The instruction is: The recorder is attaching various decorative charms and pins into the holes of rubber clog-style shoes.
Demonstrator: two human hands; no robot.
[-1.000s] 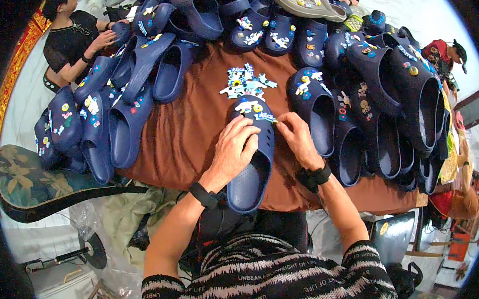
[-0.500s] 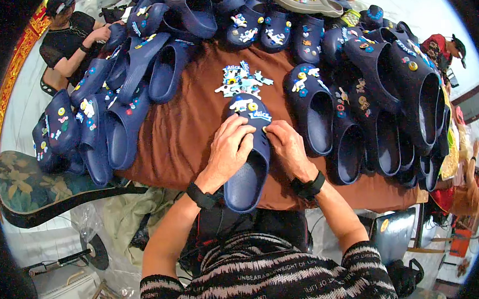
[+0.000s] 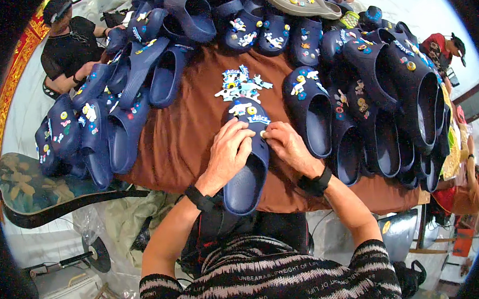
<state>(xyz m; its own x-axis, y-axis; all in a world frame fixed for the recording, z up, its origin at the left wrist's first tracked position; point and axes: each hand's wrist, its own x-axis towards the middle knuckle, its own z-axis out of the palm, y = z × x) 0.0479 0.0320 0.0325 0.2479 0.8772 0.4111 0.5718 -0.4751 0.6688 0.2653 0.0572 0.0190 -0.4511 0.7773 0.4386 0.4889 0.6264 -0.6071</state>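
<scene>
A navy blue clog lies in front of me on the brown cloth, toe pointing away. A white cartoon charm, a small yellow ring-shaped charm and a white-and-blue lettered charm sit on its upper. My left hand is closed around the clog's left side, fingers bent over the top. At the right side of the upper, my right hand pinches a small pale yellow charm against the clog. Just beyond the toe is a loose pile of white, blue and yellow charms.
Decorated navy clogs crowd the left, far side and right of the brown cloth. A beige clog lies on the far ones. A co-worker handles clogs at far left; a padded stool stands nearer.
My right hand has shifted slightly, its wrist swinging outward, with the pale charm showing more at its fingertips. My left hand stays on the clog. The far-left co-worker's hand has moved lower.
</scene>
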